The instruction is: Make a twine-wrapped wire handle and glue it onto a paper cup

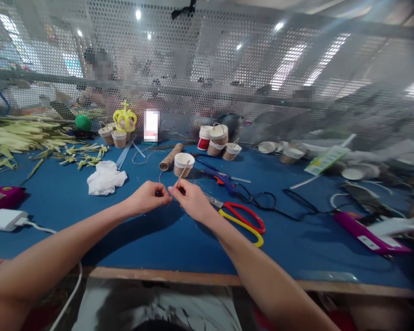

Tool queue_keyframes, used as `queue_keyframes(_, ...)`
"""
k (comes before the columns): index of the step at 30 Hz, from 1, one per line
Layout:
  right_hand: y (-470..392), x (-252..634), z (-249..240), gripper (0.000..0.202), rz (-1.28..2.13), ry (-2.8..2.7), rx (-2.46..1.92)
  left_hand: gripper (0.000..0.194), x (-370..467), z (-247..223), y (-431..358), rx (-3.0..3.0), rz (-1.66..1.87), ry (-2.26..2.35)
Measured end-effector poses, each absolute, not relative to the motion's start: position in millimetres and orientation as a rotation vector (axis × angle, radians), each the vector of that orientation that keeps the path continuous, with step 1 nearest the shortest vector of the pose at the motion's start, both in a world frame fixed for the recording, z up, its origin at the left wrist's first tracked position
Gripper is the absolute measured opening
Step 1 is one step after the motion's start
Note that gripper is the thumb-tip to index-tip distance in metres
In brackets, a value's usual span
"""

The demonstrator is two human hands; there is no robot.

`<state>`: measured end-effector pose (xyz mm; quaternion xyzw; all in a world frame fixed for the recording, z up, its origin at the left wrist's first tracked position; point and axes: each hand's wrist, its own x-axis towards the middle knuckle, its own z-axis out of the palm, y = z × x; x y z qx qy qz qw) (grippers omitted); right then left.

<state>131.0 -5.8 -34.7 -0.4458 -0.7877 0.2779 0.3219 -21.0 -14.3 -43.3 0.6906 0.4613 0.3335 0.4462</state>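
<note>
My left hand and my right hand meet fingertip to fingertip above the blue table, both pinched. From the roll of twine a thin strand runs down to my left fingers. A straight, light-brown piece of twine rises out of my right fingers, in front of a small white-rimmed cup. What lies right between the fingertips is too small to make out. Under my right wrist are scissors with one red and one yellow handle. A blue glue gun lies just beyond.
Several small cups are grouped at the back, before a perforated metal screen. A crumpled white tissue and pale green leaf strips lie left. A yellow crown-shaped piece sits over cups. Purple devices and cables flank both sides.
</note>
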Motion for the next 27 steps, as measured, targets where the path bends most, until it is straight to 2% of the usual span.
queue_keyframes(3,-6.5,133.1,-34.5,0.023,0.757,-2.052,-1.172,0.024,-21.1,-45.2,-15.0,1.704,0.818,1.115)
queue_keyframes(8,-6.6,136.7,-34.7,0.021,1.224,-1.92,-0.995,0.028,-21.0,-42.3,-17.5,1.542,0.781,1.024)
queue_keyframes(10,-6.2,137.7,-34.6,0.02,1.278,-1.887,-0.951,0.027,-20.7,-40.5,-17.9,1.464,0.787,0.973)
queue_keyframes(20,-6.3,139.5,-30.6,0.02,1.079,-1.952,-1.069,0.018,-24.2,-36.6,-17.1,1.423,0.763,0.941)
queue_keyframes(27,-9.1,137.4,-28.7,0.022,0.895,-2.035,-1.138,0.022,-21.2,-38.9,-17.7,1.469,0.769,0.991)
